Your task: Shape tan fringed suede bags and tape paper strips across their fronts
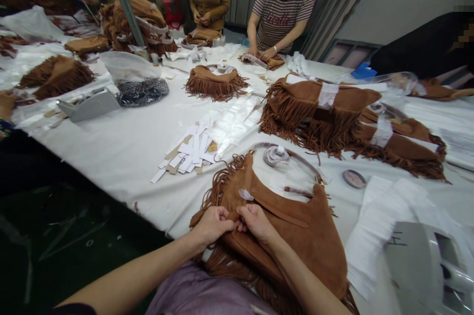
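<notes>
A brown suede handbag point(303, 246) with fringe lies at the table's front edge, partly against my lap. Its strap point(299, 159) arches away from me, with a wrapped coil point(276, 155) beside it. My left hand point(215, 224) pinches a small brown piece of the bag near its left side. Right beside it, my right hand point(255, 221) is closed on the same spot, fingertips nearly meeting the left ones. A bit of white wrap point(246, 195) sits just above my hands. What exactly the fingers grip is mostly covered.
White and tan card strips point(188, 152) lie ahead left. Stacked fringed bags point(326, 102) stand at the right, near a tape roll point(354, 179) and white sheets point(381, 221). Grey tape dispensers point(89, 105) point(414, 265) stand on both sides. Several co-workers point(283, 9) work across the table.
</notes>
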Available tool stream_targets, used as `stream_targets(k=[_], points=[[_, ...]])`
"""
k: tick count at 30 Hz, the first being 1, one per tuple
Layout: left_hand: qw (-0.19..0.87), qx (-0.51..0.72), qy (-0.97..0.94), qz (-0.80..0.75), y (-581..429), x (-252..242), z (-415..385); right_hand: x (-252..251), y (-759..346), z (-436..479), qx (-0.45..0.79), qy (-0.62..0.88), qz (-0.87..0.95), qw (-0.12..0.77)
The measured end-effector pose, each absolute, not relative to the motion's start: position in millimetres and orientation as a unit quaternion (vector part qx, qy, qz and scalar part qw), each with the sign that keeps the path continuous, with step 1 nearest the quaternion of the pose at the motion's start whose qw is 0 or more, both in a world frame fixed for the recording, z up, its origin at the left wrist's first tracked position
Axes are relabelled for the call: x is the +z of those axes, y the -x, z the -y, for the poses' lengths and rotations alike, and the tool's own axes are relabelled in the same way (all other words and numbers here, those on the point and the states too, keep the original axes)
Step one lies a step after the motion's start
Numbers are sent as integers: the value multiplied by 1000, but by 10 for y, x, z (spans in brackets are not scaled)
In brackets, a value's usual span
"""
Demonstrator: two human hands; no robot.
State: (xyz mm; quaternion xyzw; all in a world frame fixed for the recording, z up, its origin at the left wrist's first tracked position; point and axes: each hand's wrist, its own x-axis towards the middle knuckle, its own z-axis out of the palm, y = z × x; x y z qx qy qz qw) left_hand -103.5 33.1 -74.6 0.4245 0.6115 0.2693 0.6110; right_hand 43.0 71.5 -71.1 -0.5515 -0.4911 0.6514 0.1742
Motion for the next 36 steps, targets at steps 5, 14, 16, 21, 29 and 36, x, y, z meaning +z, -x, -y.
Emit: stream_targets(k=[5,14,16,21,29,36], points=[[515,256,-490,-656,1057,-631,-317,-555,-671,-668,393,615,680,74],[330,186,-608,-698,1029,-686,-263,-666,-954,-637,124,629,758,-119],[328,183,-617,-691,1035,-692,-273,-688,-933,-633,115,630,759,-119],[399,181,-596,-673,1081,-568,-360,-698,-917,-598,111,634,758,-104],[294,192,-671,-653,1109,-652,-413,-603,-1060,-623,194,630,750,-44],[162,165,-903,-362,972,-304,-29,-166,-1529,60,177,590,772,158]])
